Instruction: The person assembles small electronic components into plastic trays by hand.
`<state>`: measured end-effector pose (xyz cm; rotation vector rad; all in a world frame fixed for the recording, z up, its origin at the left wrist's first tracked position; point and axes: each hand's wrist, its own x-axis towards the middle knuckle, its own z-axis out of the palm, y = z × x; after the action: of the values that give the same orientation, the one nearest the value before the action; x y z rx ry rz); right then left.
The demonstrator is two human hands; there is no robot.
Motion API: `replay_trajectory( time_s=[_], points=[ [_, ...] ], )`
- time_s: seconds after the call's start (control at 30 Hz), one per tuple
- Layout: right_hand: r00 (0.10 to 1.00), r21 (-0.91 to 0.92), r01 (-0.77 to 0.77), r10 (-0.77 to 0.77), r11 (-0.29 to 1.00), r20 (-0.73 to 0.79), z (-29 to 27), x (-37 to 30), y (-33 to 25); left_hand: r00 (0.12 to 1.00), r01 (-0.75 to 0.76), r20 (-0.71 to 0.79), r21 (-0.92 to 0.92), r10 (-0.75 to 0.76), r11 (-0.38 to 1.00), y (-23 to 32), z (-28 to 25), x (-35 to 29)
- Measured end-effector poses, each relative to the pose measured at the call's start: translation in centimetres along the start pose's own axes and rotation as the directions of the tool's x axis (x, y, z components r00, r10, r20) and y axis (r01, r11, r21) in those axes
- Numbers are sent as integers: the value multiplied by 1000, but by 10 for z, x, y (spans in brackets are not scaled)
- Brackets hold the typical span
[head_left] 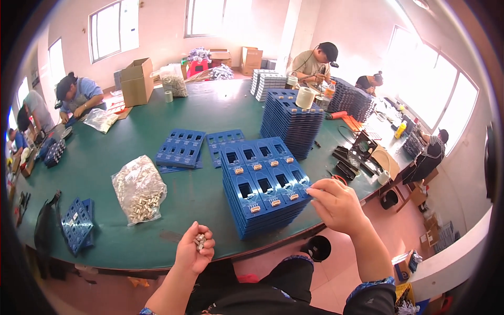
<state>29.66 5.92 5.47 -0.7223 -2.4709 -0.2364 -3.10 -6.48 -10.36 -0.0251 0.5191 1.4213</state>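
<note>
We judge the top circuit-board panel (266, 177) to be nearly filled: it has eight cells, and seven show a seated white connector (275, 202), four in the far row and three in the near row. The eighth, at the near right corner, is hidden by our right hand (336, 205), whose fingertips come narrowly together there; we cannot tell whether they grip a connector. Our left hand (192, 249) is curled around a small cluster of loose connectors (200, 241), too bunched to count. The panel lies on top of one blue stack (262, 220) near the edge of the green counter (205, 194); whether the layers below are fitted, we cannot see. Just behind stands one taller blue stack (291, 126), with one tape roll (306, 97) on it. Left of our stack we count one open bag of connectors (139, 189), plainly far from used up, and beyond it two groups of flat panels (180, 148), the nearer-left group at least two deep.
</note>
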Motion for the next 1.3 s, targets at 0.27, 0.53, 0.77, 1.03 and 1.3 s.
replay_trajectory(
  time_s=[0.27, 0.53, 0.77, 1.03, 1.3],
  points=[
    [997, 111, -44, 51, 993, -62, -1, -4, 5, 990, -141, -20, 43, 142, 989, 26, -6, 2],
    [999, 54, 31, -30, 998, -19, 6, -4, 2, 951, -276, -111, 125, 290, 953, 61, 6, 33],
    [998, 77, -60, 62, 995, -25, -4, 0, -9, 938, -341, 3, 206, 348, 917, 100, 8, 75],
    [947, 152, -141, 178, 978, -268, -15, -67, -14, 928, -223, -10, 786, 372, 577, 138, 16, 35],
    [921, 263, -275, 332, 925, -205, 6, -105, -18, 675, 360, 357, 605, 646, -710, 164, -33, 12]
  ],
)
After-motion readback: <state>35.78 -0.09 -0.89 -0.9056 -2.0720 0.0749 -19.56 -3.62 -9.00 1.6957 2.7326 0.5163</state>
